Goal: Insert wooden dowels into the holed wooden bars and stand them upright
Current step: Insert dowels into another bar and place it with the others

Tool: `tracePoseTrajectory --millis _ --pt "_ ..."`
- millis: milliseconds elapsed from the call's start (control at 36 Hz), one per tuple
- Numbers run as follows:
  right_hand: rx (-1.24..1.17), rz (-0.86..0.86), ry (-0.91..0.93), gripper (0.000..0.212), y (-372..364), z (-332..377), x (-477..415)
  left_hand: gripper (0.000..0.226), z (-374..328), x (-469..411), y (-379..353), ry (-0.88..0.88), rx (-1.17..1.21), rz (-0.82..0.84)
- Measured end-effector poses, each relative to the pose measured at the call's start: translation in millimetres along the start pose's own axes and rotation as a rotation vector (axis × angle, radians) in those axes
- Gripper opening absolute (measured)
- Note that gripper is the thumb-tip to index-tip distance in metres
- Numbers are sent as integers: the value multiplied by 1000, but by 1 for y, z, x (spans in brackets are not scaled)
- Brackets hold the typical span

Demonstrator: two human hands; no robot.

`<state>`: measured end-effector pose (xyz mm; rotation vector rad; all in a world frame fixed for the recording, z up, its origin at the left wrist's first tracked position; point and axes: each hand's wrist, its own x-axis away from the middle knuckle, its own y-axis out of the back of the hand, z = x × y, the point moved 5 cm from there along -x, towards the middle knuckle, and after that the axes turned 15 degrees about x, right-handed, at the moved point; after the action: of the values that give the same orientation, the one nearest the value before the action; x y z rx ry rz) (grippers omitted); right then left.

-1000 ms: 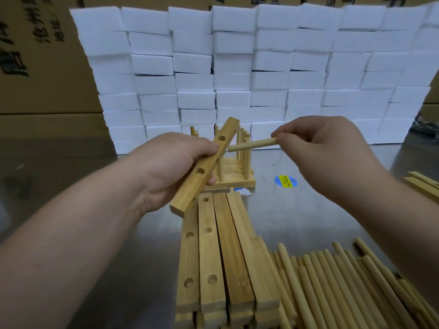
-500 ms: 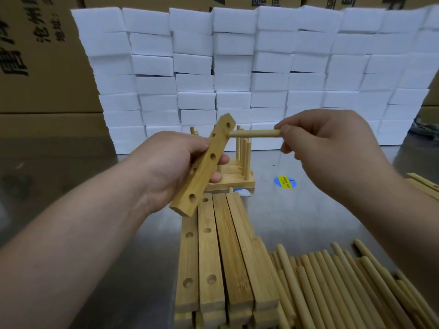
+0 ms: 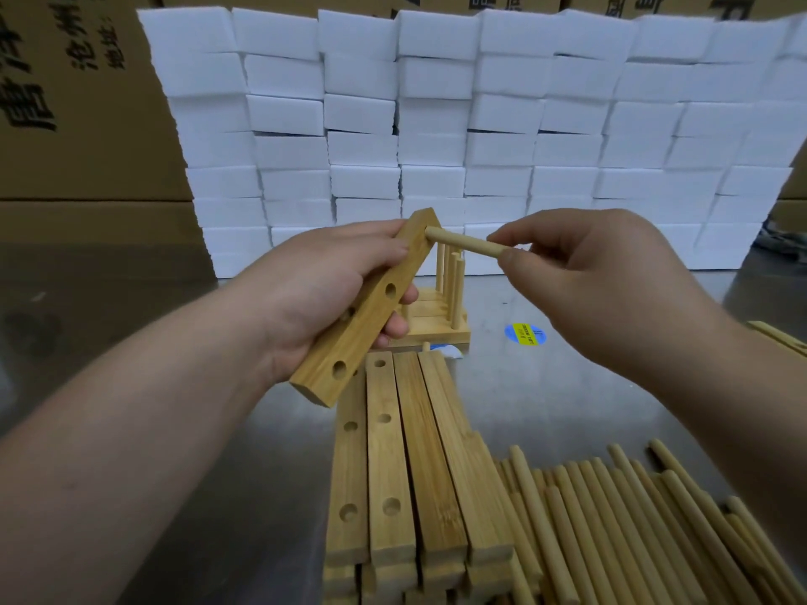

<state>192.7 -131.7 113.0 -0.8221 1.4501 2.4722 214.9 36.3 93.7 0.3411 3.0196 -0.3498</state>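
Two hands are raised over a steel table point(image 3: 546, 399): a holed wooden bar point(image 3: 371, 307) is gripped tilted in the left hand point(image 3: 323, 294), and a wooden dowel point(image 3: 463, 245) is pinched by the right hand point(image 3: 611, 281), its tip set at the bar's top hole. Spare bars point(image 3: 410, 465) and loose dowels point(image 3: 633, 530) are stacked below, before finished upright assemblies point(image 3: 441, 307).

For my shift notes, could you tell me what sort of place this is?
Probably a warehouse or packing workshop: printed cardboard cartons stand behind stacked white foam blocks, with loose dowels piled on a steel worktable.
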Motion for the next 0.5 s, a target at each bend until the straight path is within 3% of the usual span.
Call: tracePoseTrajectory --millis 139,250,500 --pt "164 -52 74 12 4 3 1 27 -1 1 -2 -21 -52 25" --pt "302 -106 150 31 7 9 2 27 -1 3 -6 -30 -91 44" --pt "311 -114 169 33 1 11 3 29 -4 2 -2 -100 -215 45"
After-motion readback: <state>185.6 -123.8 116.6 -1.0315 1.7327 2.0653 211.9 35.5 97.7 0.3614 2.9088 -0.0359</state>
